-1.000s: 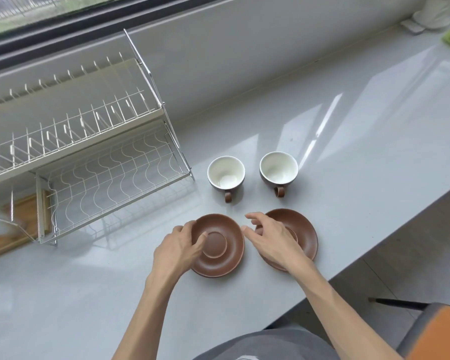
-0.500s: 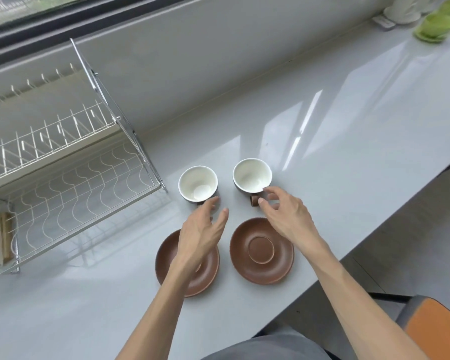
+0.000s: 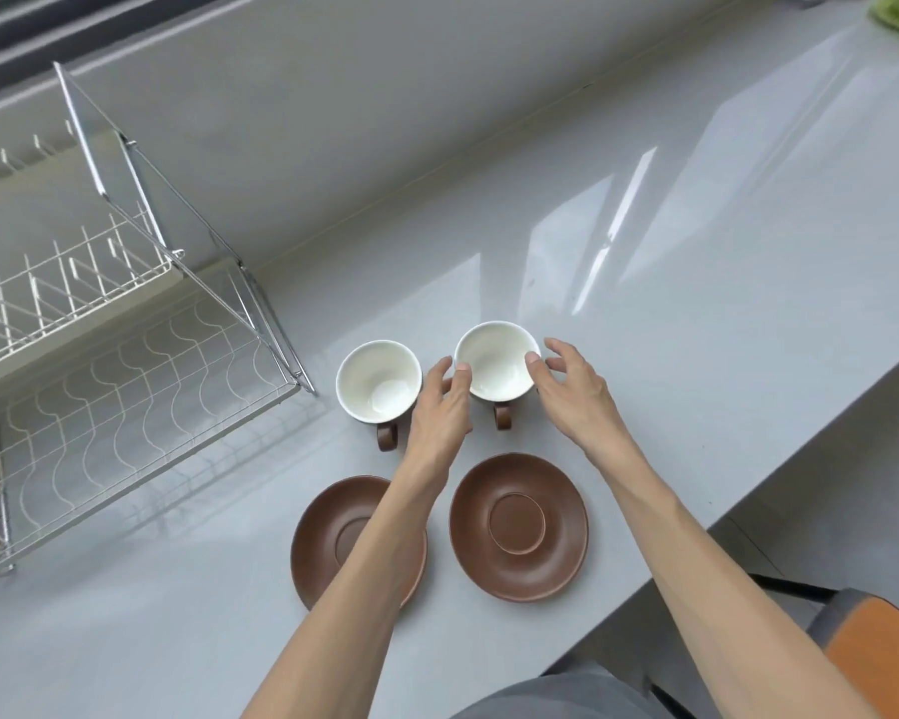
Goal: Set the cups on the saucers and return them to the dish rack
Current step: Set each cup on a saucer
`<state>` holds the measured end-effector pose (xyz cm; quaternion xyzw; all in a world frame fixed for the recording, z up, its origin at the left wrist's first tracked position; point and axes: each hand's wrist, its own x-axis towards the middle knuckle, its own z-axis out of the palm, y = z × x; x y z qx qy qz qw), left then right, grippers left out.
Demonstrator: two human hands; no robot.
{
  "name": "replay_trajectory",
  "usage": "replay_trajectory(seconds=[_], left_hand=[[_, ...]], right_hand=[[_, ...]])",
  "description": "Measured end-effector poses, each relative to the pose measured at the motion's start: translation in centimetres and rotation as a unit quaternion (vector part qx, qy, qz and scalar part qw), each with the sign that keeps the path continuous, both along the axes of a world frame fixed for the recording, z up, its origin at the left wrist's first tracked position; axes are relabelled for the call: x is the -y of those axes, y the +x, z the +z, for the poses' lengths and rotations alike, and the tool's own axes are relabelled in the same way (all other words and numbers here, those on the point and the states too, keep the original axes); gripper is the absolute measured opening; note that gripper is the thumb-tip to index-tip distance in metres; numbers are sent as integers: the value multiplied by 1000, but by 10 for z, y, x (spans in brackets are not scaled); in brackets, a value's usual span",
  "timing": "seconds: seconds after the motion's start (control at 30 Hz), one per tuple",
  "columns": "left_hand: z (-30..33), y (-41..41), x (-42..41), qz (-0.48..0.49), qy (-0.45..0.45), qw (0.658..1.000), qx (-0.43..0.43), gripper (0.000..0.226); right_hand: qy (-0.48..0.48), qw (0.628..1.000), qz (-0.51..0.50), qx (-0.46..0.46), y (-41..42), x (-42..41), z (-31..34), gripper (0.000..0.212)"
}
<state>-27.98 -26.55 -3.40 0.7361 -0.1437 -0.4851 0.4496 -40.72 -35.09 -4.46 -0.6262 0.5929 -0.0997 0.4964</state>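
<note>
Cupping the right cup (image 3: 496, 361) with both hands, left hand (image 3: 439, 407) and right hand (image 3: 574, 394) fingers open against its rim; we guess it's headed for the saucer (image 3: 518, 526) just below.

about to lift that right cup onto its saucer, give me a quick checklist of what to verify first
1. Both hands on the right cup: ok, left hand and right hand have fingertips at its opposite sides.
2. Firm grip: cannot tell, only fingertips meet the rim.
3. Right saucer free: ok, nothing on it.
4. Cup empty: ok, white inside looks bare.
5. Left cup clearance: not ok, it sits close beside the left hand.
6. Left saucer free: cannot tell, the left forearm covers part of it.
</note>
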Motion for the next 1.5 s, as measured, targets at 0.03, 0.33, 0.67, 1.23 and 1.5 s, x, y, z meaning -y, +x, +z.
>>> replay_trajectory(seconds=[0.03,0.33,0.67,1.23,1.5], left_hand=[[-2,0,4,2,1,1000,-9,57],[-6,11,22,14,14,996,-83,47],[0,6,11,4,-17,995,-98,27],[25,-30,-78,-39,-75,993,-84,38],[10,-49,-122,-44,-35,995,-86,51]], right_hand=[[13,1000,-6,8,3,3,-2,64],[99,990,-42,89,13,15,-16,56],[80,989,-65,104,8,5,-17,49],[50,985,-88,141,-38,-84,12,47],[52,987,-84,129,-61,-132,-1,12]])
